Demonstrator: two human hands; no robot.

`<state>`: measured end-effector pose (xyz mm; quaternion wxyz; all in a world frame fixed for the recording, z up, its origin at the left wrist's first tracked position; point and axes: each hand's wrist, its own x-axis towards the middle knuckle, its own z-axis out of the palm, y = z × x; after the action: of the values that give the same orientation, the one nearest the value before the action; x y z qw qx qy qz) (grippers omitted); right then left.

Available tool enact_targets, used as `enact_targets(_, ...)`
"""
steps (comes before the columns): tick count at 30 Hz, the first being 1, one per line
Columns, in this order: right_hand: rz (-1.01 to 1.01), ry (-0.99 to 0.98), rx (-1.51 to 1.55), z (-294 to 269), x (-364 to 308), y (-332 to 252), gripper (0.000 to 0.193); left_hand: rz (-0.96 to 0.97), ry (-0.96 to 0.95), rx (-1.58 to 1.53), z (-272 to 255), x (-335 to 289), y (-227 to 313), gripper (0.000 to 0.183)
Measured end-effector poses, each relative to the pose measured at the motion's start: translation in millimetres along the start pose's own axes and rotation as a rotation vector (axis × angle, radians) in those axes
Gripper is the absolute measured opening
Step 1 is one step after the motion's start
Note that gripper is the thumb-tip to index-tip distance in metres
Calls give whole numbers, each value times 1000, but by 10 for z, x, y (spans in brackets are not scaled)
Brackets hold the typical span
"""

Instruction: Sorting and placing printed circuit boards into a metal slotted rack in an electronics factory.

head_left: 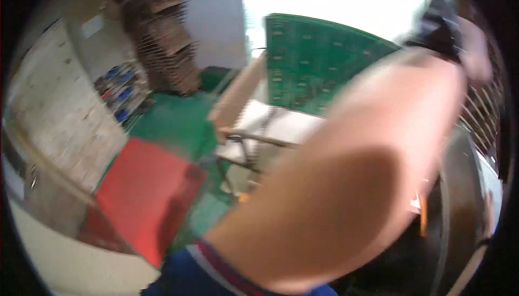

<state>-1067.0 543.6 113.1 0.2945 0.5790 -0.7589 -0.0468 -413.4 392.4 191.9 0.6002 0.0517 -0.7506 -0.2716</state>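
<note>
Nearest the camera, one bare forearm [324, 188], apparently the left, rises diagonally from a blue fabric sleeve with red-and-white trim [184, 271] at lower centre to the upper right of the frame. Its blurred hand [476, 52] lies there, just beside a blurred black item with a pale streak [437, 28]. Whether the fingers are spread or pressed together cannot be told, nor whether the item is worn or held. From where I stand, the item appears light and pliable, not fragile, best taken by its edge. A second hand cannot be made out.
</note>
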Motion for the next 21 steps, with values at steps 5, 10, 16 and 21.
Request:
enact_targets(5, 326, -146, 609, -476, 251, -1302, 53, 6, -368, 1094, -411, 423, -730, 34)
enact_targets(10, 358, -111, 451, -757, 22, -1162, 49, 5, -519, 1169, -535, -433, -1525, 22)
enact_targets(16, 494, -130, 514, -779, -44, -1198, 47, -95, -440, 901, -369, -626, -1696, 39)
enact_targets(21, 320, -132, 491, -834, 171, -1286, 45, -200, -402, 906, -673, -835, -1775, 41)
